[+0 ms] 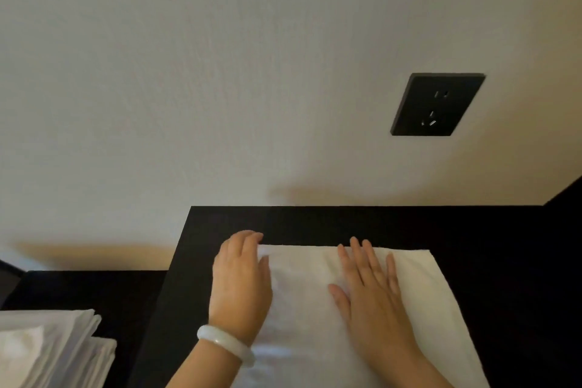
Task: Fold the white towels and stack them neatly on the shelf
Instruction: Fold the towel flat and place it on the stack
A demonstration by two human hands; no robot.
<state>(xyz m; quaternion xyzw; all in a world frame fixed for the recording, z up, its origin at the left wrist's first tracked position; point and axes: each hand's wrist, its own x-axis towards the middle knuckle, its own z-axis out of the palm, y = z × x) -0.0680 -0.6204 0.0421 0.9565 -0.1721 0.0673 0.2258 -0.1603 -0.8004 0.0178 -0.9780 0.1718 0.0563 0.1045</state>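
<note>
Fingers [368,258] of my right hand [374,293] lie straight and spread, flat on the towel [302,309], pressing it down. My left hand [241,280] curls round the towel's far left corner, thumb on top, gripping it. The towel lies flat on the shelf [491,230], close to its left edge, with its far edge just short of the shelf's back edge. Its near end runs out of view.

What worries me is that if I pull that corner while my right palm presses unevenly, the cloth could skew and the fold would come out crooked. With the towel so near the shelf's left edge, a hard sweep leftward could push it over the side. Cloth on this smooth top probably slides easily, so the whole piece might creep instead of creasing. My bracelet [225,345] could catch a loose edge.

The shelf top is black and matt. Left of it and lower, another dark surface [94,287] carries a stack [53,343] of folded white towels. Behind is a pale wall [220,72], with a black socket [437,104] above the shelf's right half.
</note>
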